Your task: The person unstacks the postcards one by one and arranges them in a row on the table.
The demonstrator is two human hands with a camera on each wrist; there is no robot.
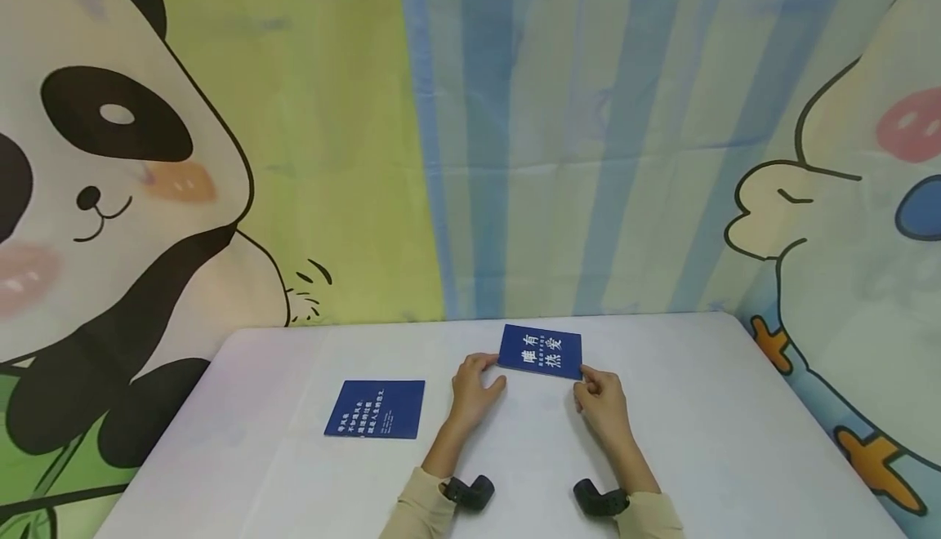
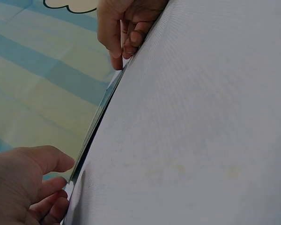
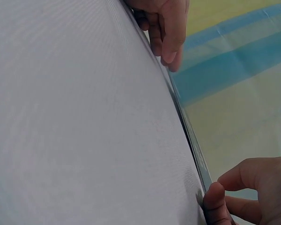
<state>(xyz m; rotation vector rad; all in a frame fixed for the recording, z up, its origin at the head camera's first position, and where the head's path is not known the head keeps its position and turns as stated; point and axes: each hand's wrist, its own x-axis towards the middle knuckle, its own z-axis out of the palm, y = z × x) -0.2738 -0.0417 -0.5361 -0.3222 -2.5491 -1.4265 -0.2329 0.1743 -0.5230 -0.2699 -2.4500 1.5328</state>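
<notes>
A thin dark-blue booklet [image 1: 541, 351] with white Chinese characters lies flat near the table's far edge, slightly turned. My left hand [image 1: 473, 392] is at its left end, fingertips at the edge and the thumb held apart. At the lower right corner, my right hand [image 1: 604, 407] touches the booklet with bent fingers. Both wrist views show the booklet edge-on, with the left hand [image 2: 35, 185] and the right hand [image 3: 253, 190] at opposite ends. A second blue booklet [image 1: 376, 410], also printed in white, lies to the left, apart from both hands.
The white table [image 1: 294, 490] carries both booklets. Behind it hangs a striped cloth [image 1: 588, 155], with a cartoon panda [image 1: 147, 278] on the left and another cartoon figure on the right. A black wrist camera [image 1: 470, 492] is strapped to each arm.
</notes>
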